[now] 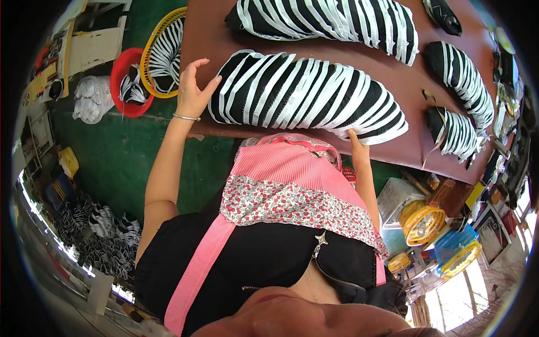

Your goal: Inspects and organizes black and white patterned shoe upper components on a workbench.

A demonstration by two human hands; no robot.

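Observation:
A long row of nested black pieces with white edges, which look like shoe uppers (pixel 297 92), lies across the near part of the brown table (pixel 213 48). At its left end my left hand (pixel 193 101) is open, thumb and forefinger spread, the thumb close to or touching the end piece. My right hand (pixel 359 147) grips the near edge toward the right end. Its thumb shows on the white edges, while its other fingers are hidden under the row. A second row of uppers (pixel 331 22) lies just beyond, parallel to the first.
Two smaller bundles of uppers (pixel 463 78) (pixel 457 133) and a black upper (pixel 443 16) lie toward the table's right side. Left of the table, a yellow basket (pixel 147 62) and red basin (pixel 115 78) hold more. A white sack (pixel 92 100) and heaped uppers (pixel 106 236) are on the green floor.

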